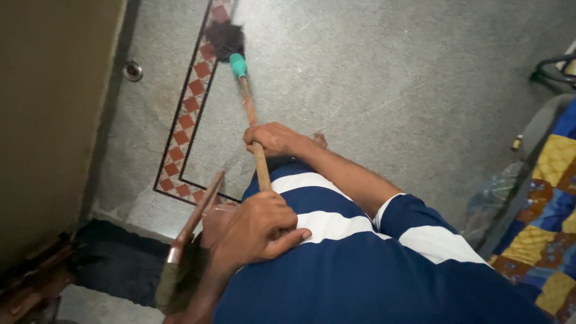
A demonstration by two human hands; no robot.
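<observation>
A mop has a wooden handle [247, 108], a green collar [238, 64] and a dark head [225, 37] resting on the grey stone floor [390, 78], over the red-and-white tiled border [189, 108]. My right hand [273, 139] grips the handle partway down, arm stretched forward. My left hand [258, 228] is closed around the handle's near end, against my blue-and-white striped shirt [360, 264]. Toes of one foot [320, 140] show just beyond my right hand.
A second wooden-handled brush [191, 231] with a metal ferrule leans at lower left. A wall [48, 120] runs along the left, with a round floor drain [132, 70] beside it. A dark mat [120, 258] lies below. A patchwork quilt [552, 198] and clear plastic [495, 195] are on the right.
</observation>
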